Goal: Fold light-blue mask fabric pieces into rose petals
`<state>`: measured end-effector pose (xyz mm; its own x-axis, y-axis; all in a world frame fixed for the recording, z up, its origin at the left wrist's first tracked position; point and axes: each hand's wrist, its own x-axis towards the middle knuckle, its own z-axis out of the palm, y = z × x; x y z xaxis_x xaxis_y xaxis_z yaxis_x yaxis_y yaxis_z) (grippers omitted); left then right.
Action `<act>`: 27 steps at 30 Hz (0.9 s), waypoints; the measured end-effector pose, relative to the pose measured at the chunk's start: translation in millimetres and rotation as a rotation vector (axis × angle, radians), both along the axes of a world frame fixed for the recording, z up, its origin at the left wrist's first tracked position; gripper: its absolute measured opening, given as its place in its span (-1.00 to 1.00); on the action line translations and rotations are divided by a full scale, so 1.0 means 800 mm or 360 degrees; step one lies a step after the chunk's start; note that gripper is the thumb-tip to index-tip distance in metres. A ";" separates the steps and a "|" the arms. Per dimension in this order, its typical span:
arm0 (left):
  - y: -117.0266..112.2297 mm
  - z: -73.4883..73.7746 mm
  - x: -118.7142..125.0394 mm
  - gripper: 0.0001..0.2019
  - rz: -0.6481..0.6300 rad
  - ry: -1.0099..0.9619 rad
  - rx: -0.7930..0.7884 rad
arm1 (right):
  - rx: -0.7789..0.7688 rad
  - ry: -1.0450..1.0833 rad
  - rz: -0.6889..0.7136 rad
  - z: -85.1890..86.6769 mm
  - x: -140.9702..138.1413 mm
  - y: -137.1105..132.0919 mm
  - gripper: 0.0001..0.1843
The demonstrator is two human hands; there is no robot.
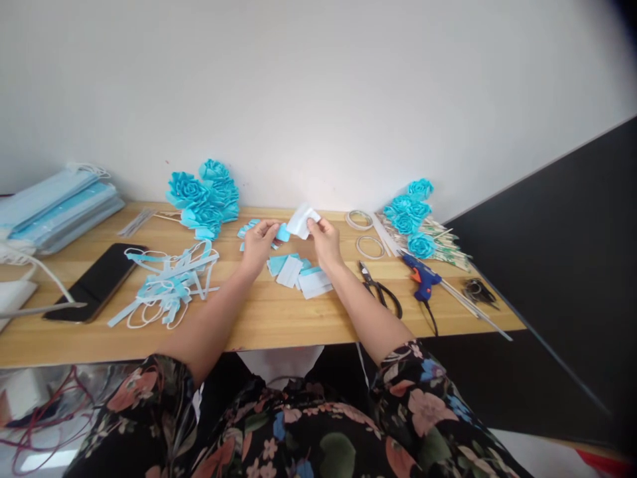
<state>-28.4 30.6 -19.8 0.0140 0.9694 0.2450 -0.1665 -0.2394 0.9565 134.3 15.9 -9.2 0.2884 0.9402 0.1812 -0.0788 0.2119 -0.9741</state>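
Over the middle of the wooden table (279, 325), my right hand (326, 240) is closed on a white piece of mask fabric (299, 222). To its left, my left hand (261, 240) pinches a small blue piece of mask fabric (283, 232). The two held pieces are close together. Below them lie several cut pieces of mask fabric (313, 284), white and blue. More small blue pieces (247, 228) lie behind my left hand, partly hidden by it.
Blue fabric roses (219, 192) stand at the back left, others (409, 211) on wrapped sticks at right. Stacked face masks (60, 206), a phone (97, 282) and cut mask straps (169, 282) lie left. Pliers (378, 289), tape rolls (359, 220) and a glue gun (423, 275) lie right.
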 end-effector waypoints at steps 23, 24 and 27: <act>-0.008 0.005 0.004 -0.71 -0.0033 0.0134 0.0117 | 0.0270 -0.1381 0.0166 0.016 0.001 -0.022 -0.74; -0.008 0.005 0.004 -0.71 -0.0027 0.0151 0.0127 | 0.0265 -0.1375 0.0204 0.015 -0.001 -0.022 -0.71; -0.011 0.006 0.005 -0.71 -0.0018 0.0190 0.0150 | 0.0237 -0.1363 0.0200 0.012 -0.003 -0.021 -0.71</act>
